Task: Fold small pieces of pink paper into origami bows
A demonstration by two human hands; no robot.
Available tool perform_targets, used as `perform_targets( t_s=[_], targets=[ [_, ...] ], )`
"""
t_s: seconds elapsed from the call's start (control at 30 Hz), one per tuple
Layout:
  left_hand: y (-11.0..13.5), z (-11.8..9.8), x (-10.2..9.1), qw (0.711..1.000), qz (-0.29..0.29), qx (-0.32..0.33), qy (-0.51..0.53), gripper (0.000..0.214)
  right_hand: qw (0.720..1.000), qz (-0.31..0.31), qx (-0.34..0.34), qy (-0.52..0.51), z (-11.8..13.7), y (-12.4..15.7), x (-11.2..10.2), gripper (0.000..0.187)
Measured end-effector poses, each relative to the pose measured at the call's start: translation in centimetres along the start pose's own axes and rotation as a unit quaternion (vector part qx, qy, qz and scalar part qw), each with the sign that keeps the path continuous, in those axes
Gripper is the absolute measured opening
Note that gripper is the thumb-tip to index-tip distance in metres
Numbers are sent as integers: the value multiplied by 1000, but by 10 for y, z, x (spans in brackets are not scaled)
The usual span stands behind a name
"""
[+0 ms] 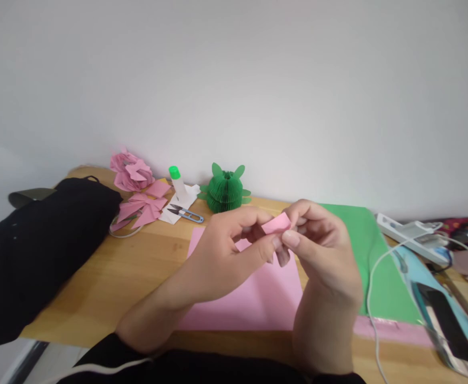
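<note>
Both hands are raised above the wooden desk [129, 272] and pinch one small folded pink paper piece [277, 223] between them. My left hand [225, 250] grips its left end with thumb and fingers closed. My right hand [322, 250] holds the right end, fingers curled round it. Beneath the hands a pink paper sheet [258, 298] lies flat on the desk.
A green paper sheet [372, 250] lies to the right. At the back stand a green honeycomb paper ornament [224, 189], a green-capped glue bottle [176, 181], small snips [185, 213] and pink paper flowers [132, 172]. Black cloth [37, 240] covers the left; a power strip [413, 234], white cable and phone sit right.
</note>
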State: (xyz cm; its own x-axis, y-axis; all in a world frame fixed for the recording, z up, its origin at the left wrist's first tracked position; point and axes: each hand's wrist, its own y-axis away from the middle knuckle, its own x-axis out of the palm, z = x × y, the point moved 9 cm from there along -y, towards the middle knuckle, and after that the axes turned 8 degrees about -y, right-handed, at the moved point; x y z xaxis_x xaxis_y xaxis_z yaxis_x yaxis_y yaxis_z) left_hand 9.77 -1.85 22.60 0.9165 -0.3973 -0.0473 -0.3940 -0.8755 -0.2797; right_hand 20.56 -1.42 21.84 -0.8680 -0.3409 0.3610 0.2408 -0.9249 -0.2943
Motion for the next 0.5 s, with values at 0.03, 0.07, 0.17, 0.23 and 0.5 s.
perform_targets(
  t_s=[0.03, 0.07, 0.17, 0.23, 0.5],
  targets=[
    [0, 0, 0, 1000, 0, 1, -2, 16, 1000, -9, 1, 2, 0, 0, -2, 13],
    [0, 1, -2, 1000, -5, 3, -5, 15, 1000, -20, -3, 5, 1, 0, -4, 12],
    [-2, 1, -6, 999, -31, 6, -25, 14, 997, -65, -30, 27, 7, 0, -11, 11],
    [-3, 1, -7, 998, -46, 12, -38, 15, 994, -82, -51, 44, 11, 0, -12, 10],
    [-2, 0, -6, 993, -53, 38, -95, 11, 965, -161, -137, 153, 28, 10, -20, 23]
  ],
)
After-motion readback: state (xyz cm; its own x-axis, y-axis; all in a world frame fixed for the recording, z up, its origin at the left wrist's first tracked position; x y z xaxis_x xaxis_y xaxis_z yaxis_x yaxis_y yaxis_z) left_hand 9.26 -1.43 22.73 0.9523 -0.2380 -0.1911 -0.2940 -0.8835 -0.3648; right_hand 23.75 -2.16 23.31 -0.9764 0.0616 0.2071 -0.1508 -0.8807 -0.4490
